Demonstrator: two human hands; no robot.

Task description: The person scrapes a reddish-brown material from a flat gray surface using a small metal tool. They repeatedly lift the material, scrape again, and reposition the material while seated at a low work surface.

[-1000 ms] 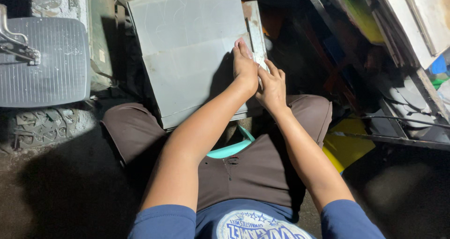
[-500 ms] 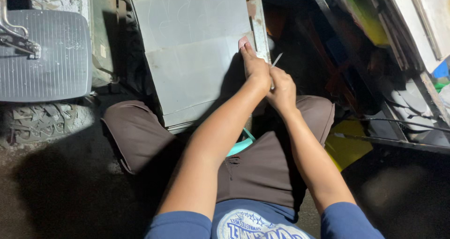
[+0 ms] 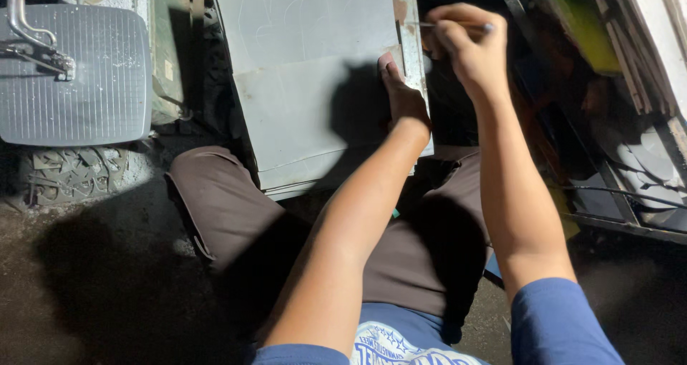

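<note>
Sheet metal (image 3: 308, 86) fills the top centre of my view: flat grey panels stacked together, pale and dull, with faint curved scratch marks near the top and a straight line crossing the upper panel about halfway down. The stack rests on my knees, its lower edge over my brown trousers (image 3: 236, 215), and it leans away from me toward the dark clutter beyond. Along its right edge lies a narrow metal ruler (image 3: 413, 46), running lengthwise up and down the sheet.

My left hand (image 3: 401, 93) reaches forward from the bottom of the view, forearm stretched long and nearly straight. It lies flat, fingers extended and together, pressing on the sheet right beside the ruler and touching its left edge. It grips nothing; it only presses down.

My right hand (image 3: 465, 43) is raised near the top end of the ruler, just right of the sheet's edge. Its fingers are curled closed around a thin metal scribing tool (image 3: 454, 26), held like a pen, lying almost level with its tip pointing left toward the ruler. I cannot tell whether the tip touches the metal.

To the left, well apart from the sheet, a grey ribbed footrest plate (image 3: 79, 79) sits above a rough concrete floor (image 3: 86, 279).
</note>
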